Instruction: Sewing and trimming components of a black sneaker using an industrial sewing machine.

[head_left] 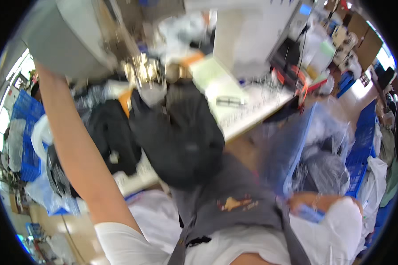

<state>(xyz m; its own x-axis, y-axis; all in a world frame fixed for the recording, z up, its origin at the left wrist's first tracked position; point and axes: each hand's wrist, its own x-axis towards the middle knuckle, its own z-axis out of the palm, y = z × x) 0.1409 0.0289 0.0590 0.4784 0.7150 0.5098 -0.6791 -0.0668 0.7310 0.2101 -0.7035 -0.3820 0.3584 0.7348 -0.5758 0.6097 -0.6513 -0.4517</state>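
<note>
Black cloth (177, 141): bunched below shiny metal machine parts (148, 73), overhanging the tabletop's (241, 124) front edge toward the grey apron (208, 210). Left forearm (82, 137) extends up past the tabletop's left end to the grey machine housing (70, 39); left hand hidden, finger state cannot be told. Right hand (300, 202) blurred, off the front edge, near a clear plastic bag (285, 150); cannot tell whether its fingers grasp it. Risks, judged: overhanging weight could drag the cloth off; loose folds could snag on the metal parts.
</note>
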